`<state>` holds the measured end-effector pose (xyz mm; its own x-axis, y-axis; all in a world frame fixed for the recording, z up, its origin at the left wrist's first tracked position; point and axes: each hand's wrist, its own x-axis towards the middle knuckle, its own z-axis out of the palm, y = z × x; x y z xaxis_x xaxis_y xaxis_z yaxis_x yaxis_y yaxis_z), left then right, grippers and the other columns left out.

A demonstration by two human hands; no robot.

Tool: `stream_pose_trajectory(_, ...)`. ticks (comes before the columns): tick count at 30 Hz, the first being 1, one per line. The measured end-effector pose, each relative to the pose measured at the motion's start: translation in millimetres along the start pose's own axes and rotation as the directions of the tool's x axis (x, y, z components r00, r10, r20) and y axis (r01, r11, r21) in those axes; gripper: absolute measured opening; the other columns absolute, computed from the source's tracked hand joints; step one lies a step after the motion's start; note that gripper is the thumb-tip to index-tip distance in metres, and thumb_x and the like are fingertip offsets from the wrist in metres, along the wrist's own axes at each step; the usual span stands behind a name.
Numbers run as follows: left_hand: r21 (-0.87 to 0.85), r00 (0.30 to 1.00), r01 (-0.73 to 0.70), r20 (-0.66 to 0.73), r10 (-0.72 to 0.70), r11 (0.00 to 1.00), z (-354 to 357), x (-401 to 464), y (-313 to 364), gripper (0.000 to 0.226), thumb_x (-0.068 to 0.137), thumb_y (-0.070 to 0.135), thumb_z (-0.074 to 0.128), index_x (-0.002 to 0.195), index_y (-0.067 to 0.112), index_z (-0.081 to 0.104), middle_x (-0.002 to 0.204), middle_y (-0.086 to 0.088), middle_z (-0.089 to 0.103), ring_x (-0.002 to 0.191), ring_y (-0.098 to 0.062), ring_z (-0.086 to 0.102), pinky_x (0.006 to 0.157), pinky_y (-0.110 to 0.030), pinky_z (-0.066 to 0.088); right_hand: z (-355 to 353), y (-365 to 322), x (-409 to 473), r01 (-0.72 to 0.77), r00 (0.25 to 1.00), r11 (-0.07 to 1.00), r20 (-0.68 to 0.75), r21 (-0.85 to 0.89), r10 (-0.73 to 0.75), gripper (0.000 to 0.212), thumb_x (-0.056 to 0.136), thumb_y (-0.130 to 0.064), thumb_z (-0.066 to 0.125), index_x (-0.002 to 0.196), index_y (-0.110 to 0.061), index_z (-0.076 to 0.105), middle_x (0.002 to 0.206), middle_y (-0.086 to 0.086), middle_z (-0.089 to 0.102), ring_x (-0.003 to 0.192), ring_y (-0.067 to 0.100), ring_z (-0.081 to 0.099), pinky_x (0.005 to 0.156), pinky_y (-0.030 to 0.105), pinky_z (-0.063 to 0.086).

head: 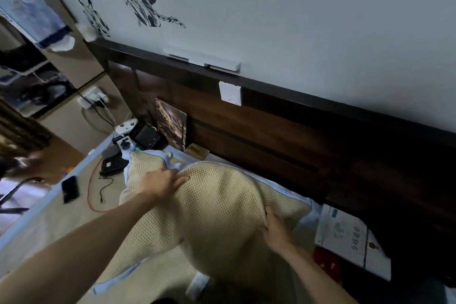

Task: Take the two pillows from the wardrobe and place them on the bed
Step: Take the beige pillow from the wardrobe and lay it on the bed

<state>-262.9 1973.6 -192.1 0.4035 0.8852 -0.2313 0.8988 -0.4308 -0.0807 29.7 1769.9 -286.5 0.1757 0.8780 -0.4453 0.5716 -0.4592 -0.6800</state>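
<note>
A beige waffle-weave pillow with pale blue edging lies on the bed, close to the dark wooden headboard. My left hand presses on the pillow's upper left part, fingers spread over the fabric. My right hand grips the pillow's right edge, with the cloth bunched under the fingers. A second beige pillow with blue trim seems to lie partly under the first one, toward the frame's bottom. The wardrobe is out of view.
Near the head of the bed lie a black phone, a red cable, black devices and a picture card. White paper boxes and a red item sit at the right by the headboard.
</note>
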Motion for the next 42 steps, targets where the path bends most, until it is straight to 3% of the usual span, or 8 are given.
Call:
stream_pose_trajectory(6, -0.065, 0.996, -0.086, 0.024, 0.088, 0.994, 18.7, 51.9, -18.0, 0.061, 0.088, 0.078, 0.025, 0.091, 0.028, 0.060, 0.088, 0.002, 0.058, 0.079, -0.018, 0.058, 0.063, -0.035, 0.048, 8.9, -12.5, 35.5, -0.119, 0.992, 0.993, -0.045, 0.006, 0.119, 0.050, 0.099, -0.020, 0.055, 0.143, -0.025, 0.033, 0.129, 0.005, 0.059, 0.114, 0.027, 0.060, 0.094, 0.047, 0.052)
stream_pose_trajectory(14, -0.170, 0.982, -0.172, 0.052, 0.183, 0.970, 84.7, 122.3, -15.9, 0.050, 0.099, 0.059, 0.034, 0.119, 0.021, 0.059, 0.106, -0.010, 0.069, 0.095, -0.029, 0.065, 0.082, -0.042, 0.051, 48.7, -5.0, 65.0, -0.299, 0.908, 0.953, -0.320, -0.040, 0.271, 0.051, 0.098, -0.012, 0.057, 0.145, -0.019, 0.038, 0.123, 0.006, 0.063, 0.113, 0.024, 0.063, 0.095, 0.040, 0.053)
stream_pose_trajectory(19, -0.117, 0.975, -0.089, 0.192, 0.110, 0.989, 175.3, 154.3, 7.3, 0.046, 0.103, 0.028, 0.038, 0.147, 0.014, 0.030, 0.150, -0.013, 0.037, 0.131, -0.033, 0.041, 0.107, -0.053, 0.035, 93.1, 33.2, 85.9, -0.393, 0.865, 0.894, -0.414, -0.213, 0.282, 0.053, 0.101, -0.019, 0.050, 0.150, -0.015, 0.032, 0.145, 0.008, 0.048, 0.122, 0.021, 0.057, 0.099, 0.036, 0.052)
stream_pose_trajectory(22, -0.225, 0.990, -0.046, 0.123, 0.075, 0.973, 231.7, 148.8, 19.1, 0.069, 0.100, 0.051, 0.027, 0.158, 0.019, 0.007, 0.162, -0.017, 0.013, 0.147, -0.036, 0.014, 0.117, -0.057, 0.007, 120.8, 46.8, 106.1, -0.420, 0.864, 0.868, -0.409, -0.265, 0.293, 0.073, 0.104, -0.041, 0.036, 0.160, -0.019, -0.007, 0.168, 0.012, 0.006, 0.150, 0.034, 0.023, 0.117, 0.050, 0.031)
stream_pose_trajectory(24, -0.191, 0.996, -0.065, 0.049, 0.076, 0.979, 267.3, 137.7, 24.7, 0.072, 0.095, 0.061, 0.005, 0.157, 0.027, -0.008, 0.165, -0.016, -0.001, 0.151, -0.032, -0.004, 0.115, -0.055, -0.015, 138.6, 55.4, 123.7, -0.388, 0.870, 0.870, -0.432, -0.303, 0.238, 0.077, 0.101, -0.062, 0.022, 0.159, -0.026, -0.015, 0.168, 0.010, -0.011, 0.153, 0.038, 0.003, 0.121, 0.055, 0.008)
stream_pose_trajectory(27, -0.162, 0.993, -0.100, -0.078, 0.088, 0.982, 307.3, 135.9, 20.2, 0.067, 0.099, 0.059, 0.005, 0.157, 0.028, -0.009, 0.165, -0.014, -0.005, 0.151, -0.027, -0.011, 0.117, -0.053, -0.018, 165.5, 80.2, 135.9, -0.344, 0.858, 0.901, -0.479, -0.263, 0.188, 0.082, 0.092, -0.079, 0.012, 0.157, -0.037, -0.017, 0.167, 0.002, -0.023, 0.153, 0.037, -0.012, 0.119, 0.059, -0.009)
stream_pose_trajectory(37, -0.208, 0.977, -0.184, 0.068, 0.202, 0.961, 290.2, 189.7, -11.6, 0.072, 0.087, 0.078, -0.003, 0.151, 0.048, -0.014, 0.166, 0.003, -0.012, 0.149, -0.011, -0.015, 0.116, -0.047, -0.019, 158.2, 120.9, 153.0, -0.272, 0.862, 0.924, -0.495, -0.268, 0.110, 0.088, 0.084, -0.090, 0.011, 0.154, -0.046, -0.018, 0.167, 0.000, -0.018, 0.153, 0.032, -0.014, 0.114, 0.071, -0.010)
stream_pose_trajectory(42, -0.213, 0.974, 0.059, -0.202, -0.103, 0.975, 307.9, 131.9, -12.6, 0.066, 0.095, 0.070, 0.006, 0.155, 0.044, 0.003, 0.166, 0.004, -0.006, 0.151, -0.013, -0.011, 0.113, -0.064, -0.018, 172.2, 111.3, 137.2, -0.315, 0.817, 0.889, -0.572, -0.332, 0.076, 0.084, 0.093, -0.077, 0.019, 0.160, -0.030, 0.000, 0.167, 0.018, 0.001, 0.152, 0.044, 0.004, 0.113, 0.075, 0.007)
